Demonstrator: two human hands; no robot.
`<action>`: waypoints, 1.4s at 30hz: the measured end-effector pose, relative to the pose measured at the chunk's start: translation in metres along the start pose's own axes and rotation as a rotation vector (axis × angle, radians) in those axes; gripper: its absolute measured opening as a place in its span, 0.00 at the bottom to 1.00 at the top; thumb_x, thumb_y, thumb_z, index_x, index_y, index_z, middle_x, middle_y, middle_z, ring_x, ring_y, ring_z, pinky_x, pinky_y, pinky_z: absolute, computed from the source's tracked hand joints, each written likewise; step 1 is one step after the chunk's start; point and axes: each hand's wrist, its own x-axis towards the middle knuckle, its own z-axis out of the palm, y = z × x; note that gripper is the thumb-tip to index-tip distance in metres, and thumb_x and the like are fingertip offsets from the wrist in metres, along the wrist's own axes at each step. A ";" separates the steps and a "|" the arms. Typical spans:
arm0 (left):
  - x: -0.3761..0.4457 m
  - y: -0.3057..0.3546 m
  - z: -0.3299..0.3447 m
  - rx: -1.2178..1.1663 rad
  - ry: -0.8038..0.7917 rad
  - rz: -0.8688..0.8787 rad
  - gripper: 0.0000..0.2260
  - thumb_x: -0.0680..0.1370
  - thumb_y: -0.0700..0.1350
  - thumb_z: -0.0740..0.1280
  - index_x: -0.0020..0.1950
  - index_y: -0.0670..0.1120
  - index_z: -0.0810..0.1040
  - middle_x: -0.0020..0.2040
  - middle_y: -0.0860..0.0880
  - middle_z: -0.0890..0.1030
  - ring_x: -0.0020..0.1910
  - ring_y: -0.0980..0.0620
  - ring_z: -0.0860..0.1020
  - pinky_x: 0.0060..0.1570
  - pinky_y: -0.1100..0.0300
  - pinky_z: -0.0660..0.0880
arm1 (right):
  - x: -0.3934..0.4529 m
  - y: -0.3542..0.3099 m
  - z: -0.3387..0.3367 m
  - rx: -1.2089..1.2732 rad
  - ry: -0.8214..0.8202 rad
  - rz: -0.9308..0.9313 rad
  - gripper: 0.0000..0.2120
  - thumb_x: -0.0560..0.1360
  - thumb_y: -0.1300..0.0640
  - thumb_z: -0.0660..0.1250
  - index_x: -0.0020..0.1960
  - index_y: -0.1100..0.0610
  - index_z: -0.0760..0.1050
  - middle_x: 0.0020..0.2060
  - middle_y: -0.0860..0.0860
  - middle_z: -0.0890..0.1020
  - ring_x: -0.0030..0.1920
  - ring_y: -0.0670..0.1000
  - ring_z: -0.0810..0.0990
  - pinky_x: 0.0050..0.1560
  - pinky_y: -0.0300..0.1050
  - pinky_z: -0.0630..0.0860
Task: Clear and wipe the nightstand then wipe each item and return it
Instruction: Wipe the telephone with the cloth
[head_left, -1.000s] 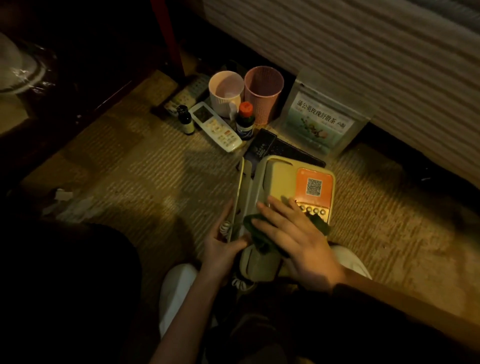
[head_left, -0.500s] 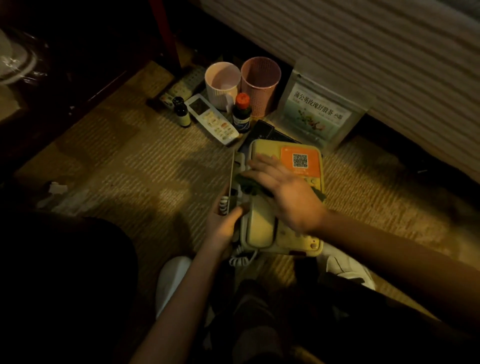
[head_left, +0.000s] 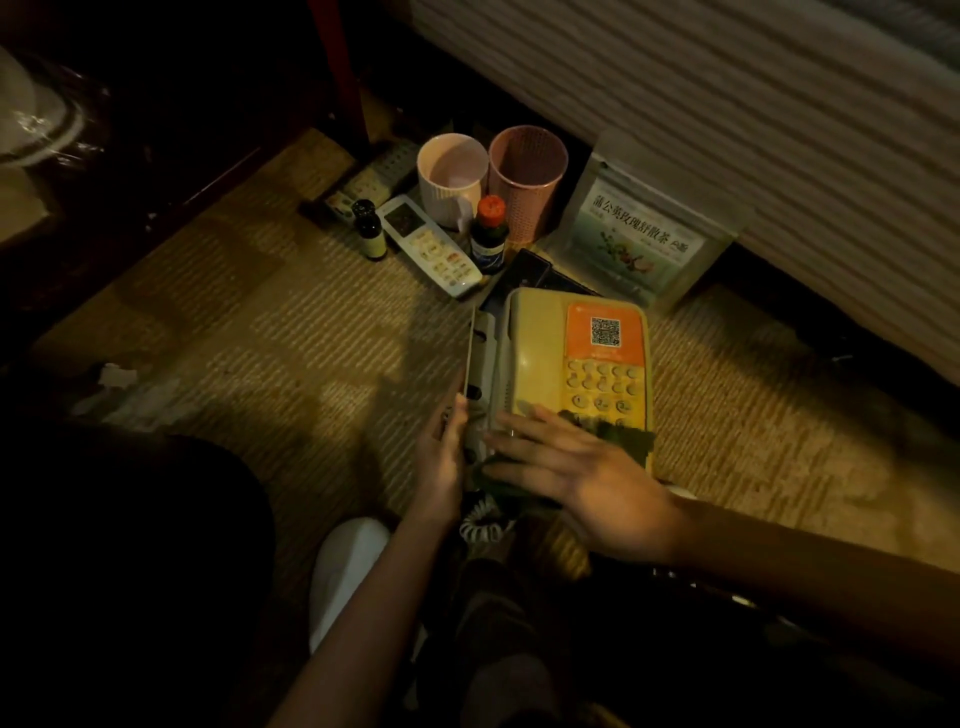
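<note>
Low down, right hand (head_left: 587, 467) flat, fingers spread on dark cloth (head_left: 618, 434) over telephone (head_left: 571, 364); left hand (head_left: 441, 457) fingers gripping its side.

The telephone (head_left: 535, 353) is yellowed cream with an orange label (head_left: 605, 332) bearing a black-and-white QR square. The cloth (head_left: 618, 434) on it is dark green. Behind stand a pale pink ribbed mug (head_left: 449, 179), a dusty pink perforated cup (head_left: 527, 176), a dark orange-capped bottle (head_left: 489, 234) and a white remote (head_left: 428, 245). The carpet (head_left: 291, 322) is tan, striped.

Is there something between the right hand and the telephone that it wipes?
Only the dark cloth: it lies flat under the right hand, pressed on the near end of the telephone. Nothing else is between them.
</note>
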 end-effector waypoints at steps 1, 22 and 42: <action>-0.001 0.002 0.001 0.026 0.002 0.018 0.38 0.71 0.69 0.63 0.68 0.41 0.72 0.63 0.41 0.77 0.64 0.42 0.75 0.66 0.40 0.68 | 0.004 0.007 -0.004 -0.013 0.004 -0.016 0.24 0.70 0.57 0.54 0.65 0.53 0.72 0.69 0.52 0.72 0.72 0.50 0.61 0.72 0.56 0.54; 0.001 0.001 0.009 -0.374 -0.033 0.028 0.28 0.81 0.56 0.40 0.61 0.42 0.73 0.46 0.53 0.85 0.47 0.58 0.82 0.44 0.65 0.78 | 0.104 0.013 -0.035 -0.316 -0.251 0.298 0.13 0.76 0.55 0.57 0.55 0.57 0.77 0.55 0.55 0.79 0.58 0.54 0.75 0.66 0.49 0.66; 0.003 0.017 0.003 -0.412 -0.202 -0.230 0.29 0.80 0.60 0.43 0.55 0.42 0.76 0.44 0.45 0.85 0.44 0.50 0.83 0.46 0.58 0.80 | 0.014 -0.007 -0.006 -0.375 -0.145 -0.148 0.19 0.70 0.55 0.58 0.57 0.58 0.79 0.56 0.55 0.81 0.59 0.54 0.78 0.68 0.51 0.58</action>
